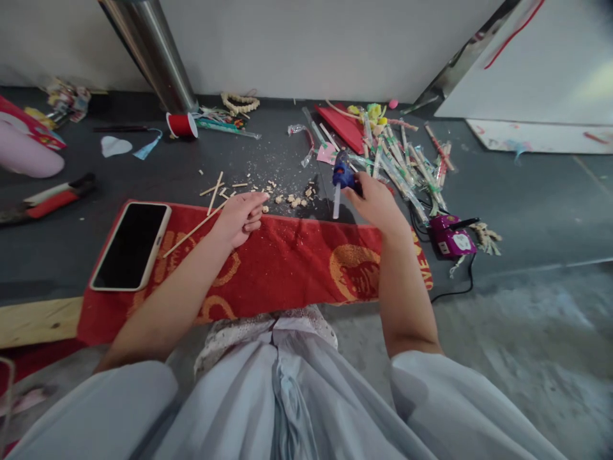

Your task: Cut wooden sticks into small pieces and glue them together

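In my right hand is a blue glue gun, with a whitish glue stick sticking out of its near end. The fingers are wrapped round its grip. My left hand is closed, thumb and forefinger pinched together above the far edge of a red towel; anything between those fingertips is too small to make out. Small pale wooden pieces and crumbs lie just beyond the left fingertips. Thin wooden sticks lie beside that hand, one of them partly on the towel.
A phone lies on the towel's left end. Wrapped sticks are heaped at the back right, near a purple box with a cord. Pliers, a red thread spool and a steel post are to the left.
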Demonstrator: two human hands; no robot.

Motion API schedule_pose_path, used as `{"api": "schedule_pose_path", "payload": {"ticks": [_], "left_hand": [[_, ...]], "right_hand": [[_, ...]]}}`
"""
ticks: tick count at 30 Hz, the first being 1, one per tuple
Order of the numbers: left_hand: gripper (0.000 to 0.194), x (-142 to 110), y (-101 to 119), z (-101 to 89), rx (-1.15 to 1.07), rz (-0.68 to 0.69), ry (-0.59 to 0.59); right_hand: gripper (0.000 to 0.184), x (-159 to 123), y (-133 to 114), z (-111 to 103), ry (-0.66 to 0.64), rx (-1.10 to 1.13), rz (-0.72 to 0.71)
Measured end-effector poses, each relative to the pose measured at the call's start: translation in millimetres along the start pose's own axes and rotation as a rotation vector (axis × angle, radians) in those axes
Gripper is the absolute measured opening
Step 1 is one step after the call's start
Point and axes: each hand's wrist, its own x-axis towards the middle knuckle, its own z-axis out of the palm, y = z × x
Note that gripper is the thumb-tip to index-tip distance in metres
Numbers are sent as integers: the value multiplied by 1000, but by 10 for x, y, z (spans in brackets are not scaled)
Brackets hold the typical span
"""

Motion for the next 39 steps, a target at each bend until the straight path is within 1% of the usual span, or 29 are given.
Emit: {"api": "schedule_pose_path", "payload": {"ticks": [3, 6, 8, 10, 13, 16, 23, 25, 29, 33, 39], "left_hand": [[18, -26, 30, 6, -73, -4, -20], [14, -50, 56, 3, -129, 19, -36], [13, -64, 70, 1, -147, 37, -35], [15, -78, 82, -1, -151, 45, -26], [16, -94, 97, -3, -162, 52, -16], [15, -105, 111, -4, -185, 61, -14], [17, -115, 127, -4, -203, 57, -4], [14, -113, 128, -11, -198, 57, 11], [14, -114, 131, -18, -193, 65, 14], [17, -124, 136, -6, -173, 63, 23], [22, -127, 130, 1, -153, 69, 28]], "right_hand": [[41, 23, -126, 25, -10, 479, -57], [49, 31, -355, 100, -59, 939, -76], [49, 19, -512, 157, -119, 1137, -70], [49, -5, -627, 210, -187, 1277, -65], [48, -50, -691, 278, -302, 1415, -63], [46, -92, -677, 311, -371, 1473, -80], [43, -167, -666, 290, -408, 1500, -98], [42, -175, -660, 292, -427, 1483, -104], [46, -175, -642, 292, -478, 1410, -143], [48, -180, -646, 261, -525, 1357, -112], [48, -198, -669, 227, -536, 1333, -110]]}}
